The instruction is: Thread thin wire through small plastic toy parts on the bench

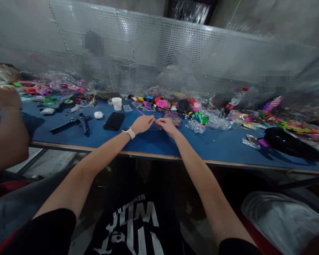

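— What's pinched there?
— Hard to tell; perhaps a thin wire (154, 124), tiny between the fingertips. Left hand (143, 124) and right hand (165, 125) both stretch forward, fingers closed on it, tips nearly meeting.

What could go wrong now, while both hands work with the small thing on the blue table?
1. The left hand and right hand pinch something too small to identify; if dropped, it could get lost among the colourful small parts.
2. The black phone lies close to the left hand; a sideways sweep might push it.
3. The white cup behind could tip if bumped.
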A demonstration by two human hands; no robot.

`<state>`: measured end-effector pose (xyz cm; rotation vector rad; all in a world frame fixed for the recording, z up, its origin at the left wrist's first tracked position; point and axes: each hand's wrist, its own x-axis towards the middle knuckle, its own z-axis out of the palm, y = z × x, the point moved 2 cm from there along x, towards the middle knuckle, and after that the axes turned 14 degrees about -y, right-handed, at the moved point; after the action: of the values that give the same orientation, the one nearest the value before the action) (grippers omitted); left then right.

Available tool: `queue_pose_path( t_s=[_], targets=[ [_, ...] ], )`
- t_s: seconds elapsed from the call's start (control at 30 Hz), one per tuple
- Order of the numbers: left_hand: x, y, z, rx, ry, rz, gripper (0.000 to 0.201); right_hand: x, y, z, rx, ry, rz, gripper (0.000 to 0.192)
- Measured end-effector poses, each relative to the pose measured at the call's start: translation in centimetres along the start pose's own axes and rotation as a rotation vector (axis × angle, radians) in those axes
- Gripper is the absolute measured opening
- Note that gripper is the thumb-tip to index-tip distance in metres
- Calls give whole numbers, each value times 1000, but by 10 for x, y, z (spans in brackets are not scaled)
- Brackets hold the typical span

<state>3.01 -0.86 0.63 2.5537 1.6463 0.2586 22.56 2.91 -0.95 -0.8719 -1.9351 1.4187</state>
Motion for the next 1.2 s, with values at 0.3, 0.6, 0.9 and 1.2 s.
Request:
queue_pose_path(
  t_s=[0.3, 0.6, 0.9, 1.2],
  targets=[
    [3, -15, 5, 45, -74, -108, 41, -2, 9, -15, -607, 179, -82, 13],
    [11, -35, 1, 14, -73, -119, 41, -1, 18, -11, -1128, 83, 124, 35],
    [12, -35, -2, -88, -32, -98, 37, 71, 6, -27, -1391, 32, 237, 33],
    [11, -53, -5, -133, 57, -126, 35, 72, 20, -29, -1397, 29, 139, 29]
  ],
)
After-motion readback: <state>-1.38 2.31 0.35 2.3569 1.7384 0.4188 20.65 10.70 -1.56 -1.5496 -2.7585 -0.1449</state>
